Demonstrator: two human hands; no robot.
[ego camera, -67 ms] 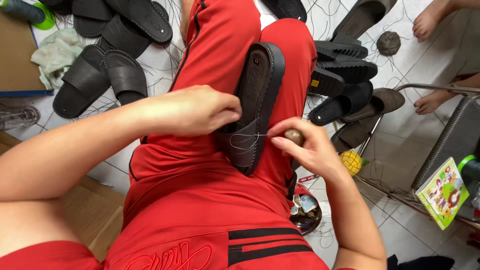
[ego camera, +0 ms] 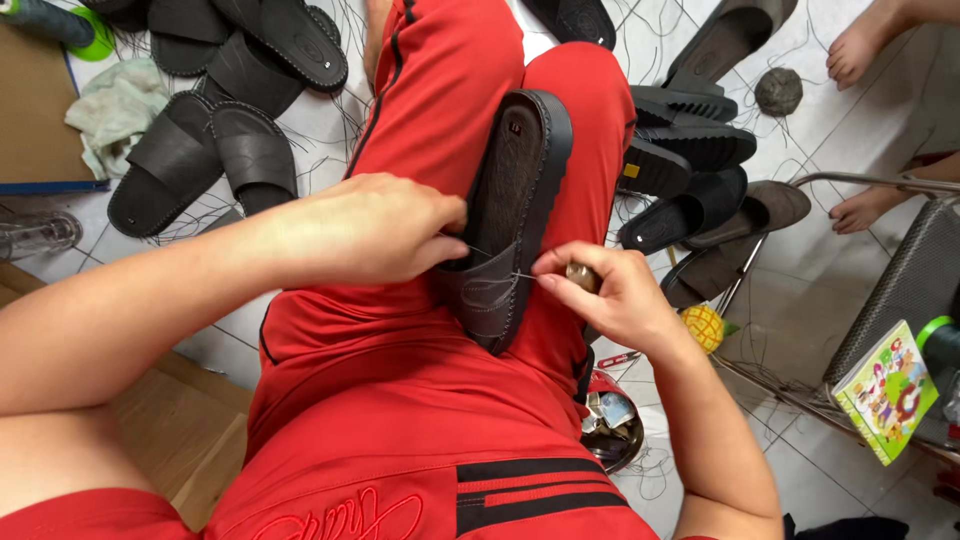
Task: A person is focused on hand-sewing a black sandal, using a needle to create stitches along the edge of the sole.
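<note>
A dark sandal (ego camera: 515, 200) lies sole-up on the person's red-trousered lap (ego camera: 420, 400); the left hand (ego camera: 370, 228) pinches its strap edge; the right hand (ego camera: 610, 295), grip closed around a wooden-handled awl (ego camera: 580, 275), meets the strap; more sandals (ego camera: 215, 150) lie on the floor.

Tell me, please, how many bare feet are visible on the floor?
2, both another person's, at the right edge: one foot near the top corner beside the grey thread ball, the other foot lower, by the metal chair frame. The wearer's feet are hidden.
</note>
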